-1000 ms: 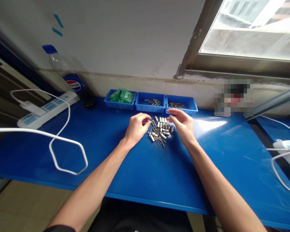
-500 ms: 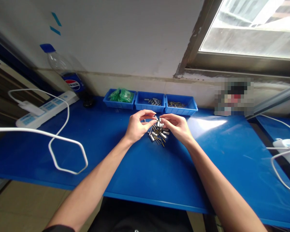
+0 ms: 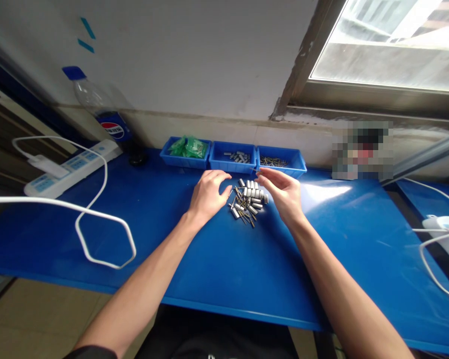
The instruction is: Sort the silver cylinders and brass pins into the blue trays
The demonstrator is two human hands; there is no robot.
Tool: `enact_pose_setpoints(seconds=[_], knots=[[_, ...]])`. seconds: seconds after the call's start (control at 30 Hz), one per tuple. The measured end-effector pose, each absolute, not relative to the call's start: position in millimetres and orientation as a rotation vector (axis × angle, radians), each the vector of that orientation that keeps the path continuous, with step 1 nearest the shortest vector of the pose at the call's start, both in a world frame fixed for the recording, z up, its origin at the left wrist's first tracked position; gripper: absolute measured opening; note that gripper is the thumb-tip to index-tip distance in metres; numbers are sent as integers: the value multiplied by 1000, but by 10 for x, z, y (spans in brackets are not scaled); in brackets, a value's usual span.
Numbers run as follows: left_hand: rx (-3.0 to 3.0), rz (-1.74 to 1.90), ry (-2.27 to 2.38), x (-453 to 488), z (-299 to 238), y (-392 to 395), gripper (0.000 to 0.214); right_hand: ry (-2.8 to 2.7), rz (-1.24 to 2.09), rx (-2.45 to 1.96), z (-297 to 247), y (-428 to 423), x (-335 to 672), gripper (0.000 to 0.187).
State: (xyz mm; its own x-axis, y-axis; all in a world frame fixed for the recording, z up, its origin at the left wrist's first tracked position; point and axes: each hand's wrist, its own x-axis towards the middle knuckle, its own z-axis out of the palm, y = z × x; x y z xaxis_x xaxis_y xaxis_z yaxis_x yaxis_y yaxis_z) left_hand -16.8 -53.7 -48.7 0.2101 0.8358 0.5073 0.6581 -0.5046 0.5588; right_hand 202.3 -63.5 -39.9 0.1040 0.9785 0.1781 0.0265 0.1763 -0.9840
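The left hand (image 3: 206, 195), fingers apart, rests just left of the parts pile (image 3: 249, 200); the right hand (image 3: 283, 193) pinches something too small to tell at its far edge, best held gently and steady.

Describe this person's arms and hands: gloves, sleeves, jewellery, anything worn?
The left hand and right hand are bare: no gloves, and no ring, watch or wristband shows. Both forearms are uncovered. A dark fabric sleeve edge shows on the left upper arm at the picture's bottom; any right sleeve is out of view.
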Motion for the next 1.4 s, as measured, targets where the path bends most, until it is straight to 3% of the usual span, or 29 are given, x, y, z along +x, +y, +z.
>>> enact_pose_setpoints(seconds=[0.13, 0.53, 0.73, 0.9, 1.1, 1.4], knots=[[2276, 1054, 1510, -270, -590, -478, 21, -1226, 924, -1111, -466, -598, 2071, 53], [2292, 915, 1344, -266, -487, -527, 14, -1229, 947, -1139, -429, -619, 2069, 32], [2293, 829, 1224, -307, -478, -548, 36, -1211, 961, -1145, -412, -621, 2073, 29], [2225, 878, 1232, -259, -525, -528, 43, -1231, 961, -1156, -436, -609, 2076, 31], [2130, 1172, 1161, -164, -380, -576, 35, -1267, 976, -1150, -418, -627, 2062, 31], [2193, 1223, 1058, -113, -325, -633, 27, -1375, 1328, -1132, -383, -681, 2005, 37]])
